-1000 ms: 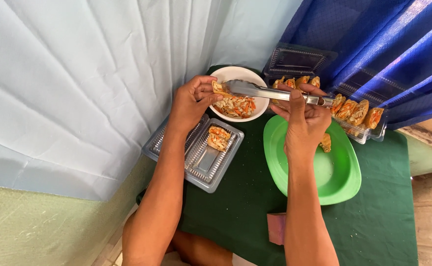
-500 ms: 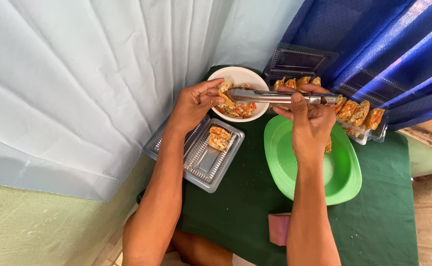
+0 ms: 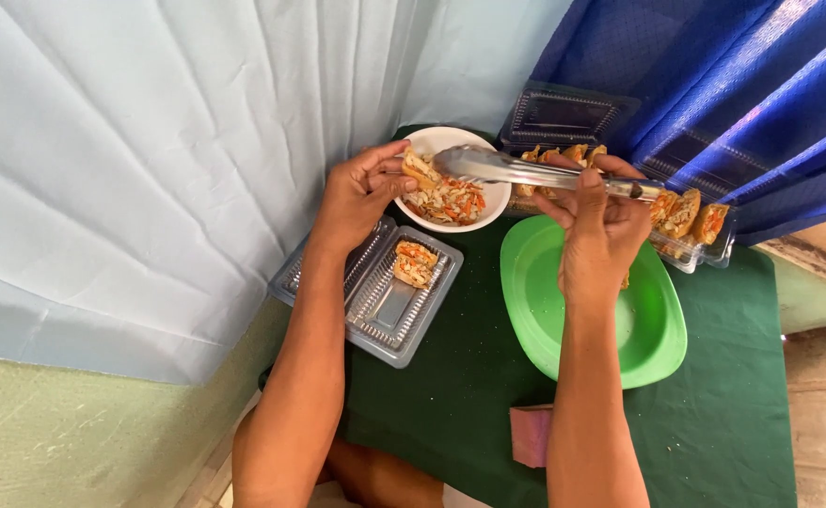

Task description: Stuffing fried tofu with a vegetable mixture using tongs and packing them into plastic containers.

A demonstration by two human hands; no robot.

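My left hand [image 3: 361, 193] holds a small stuffed piece of food [image 3: 420, 169] at the left rim of a white bowl [image 3: 432, 141] that holds shredded orange and white filling. My right hand [image 3: 601, 221] grips metal tongs [image 3: 516, 169], whose tips reach over the bowl toward the piece. Below the left hand, an open clear plastic box [image 3: 389, 310] contains two filled pieces [image 3: 411, 263]. A green plate [image 3: 653, 329] lies under my right hand.
A clear tray with several fried pieces [image 3: 690, 221] stands at the back right, beside an empty clear lid [image 3: 563, 113]. A pink cloth [image 3: 529, 435] lies near the front edge of the green tablecloth [image 3: 460, 395]. Pale blue and dark blue curtains hang behind.
The tongs have shifted slightly left over the bowl toward the piece in my left hand. The left hand stays at the bowl's rim.
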